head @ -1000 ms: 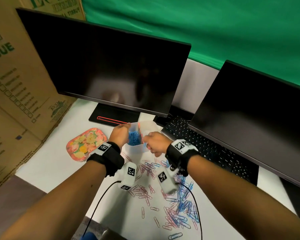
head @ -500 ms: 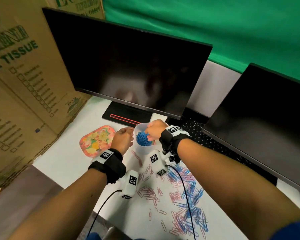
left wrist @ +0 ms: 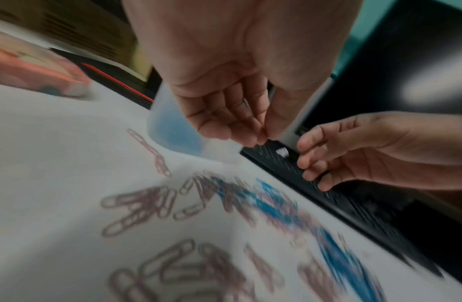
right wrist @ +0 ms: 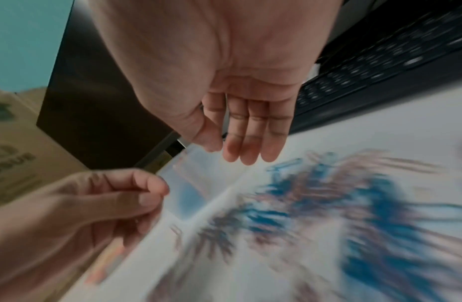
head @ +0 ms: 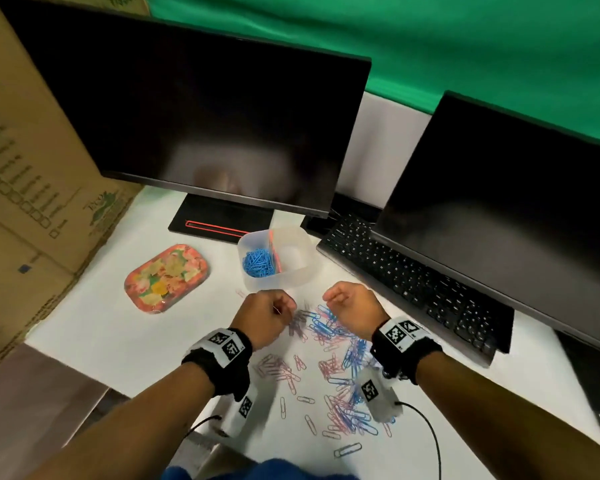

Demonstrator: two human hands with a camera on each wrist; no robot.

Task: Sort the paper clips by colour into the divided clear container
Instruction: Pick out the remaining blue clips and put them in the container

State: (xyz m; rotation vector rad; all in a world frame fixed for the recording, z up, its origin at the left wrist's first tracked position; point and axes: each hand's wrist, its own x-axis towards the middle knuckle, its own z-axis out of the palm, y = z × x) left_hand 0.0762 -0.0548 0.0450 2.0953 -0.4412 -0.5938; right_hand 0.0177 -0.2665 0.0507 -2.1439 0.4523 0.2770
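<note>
Hands are back off the container (head: 293, 271): half a second ago the right hand (head: 355, 311) was over it with the left hand (head: 262, 315) at its side, now both hover above the loose clips (head: 329, 355) in the middle of the desk (head: 94, 317). Reads as a blue batch just dropped, next pick starting. Right hand empty, fingers loose and fairly straight. Left hand's fingers are curled, thumb to fingertips; can't tell if a clip is pinched, wrist views too blurred. Container sits toward the back of the desk, by the monitor stand (head: 219, 221), blue clips (head: 258, 263) heaped in its left compartment, right compartment looks empty past the orange divider. So pink sorting is probably not started; plenty of pink and blue still mixed on the desk. Around: floral tin (head: 167, 278) toward the left edge, keyboard (head: 413, 275) along the right, cardboard box (head: 32, 168) at the left edge. Nothing between pile and container; tangled overlapping clips are the likely snag.
</note>
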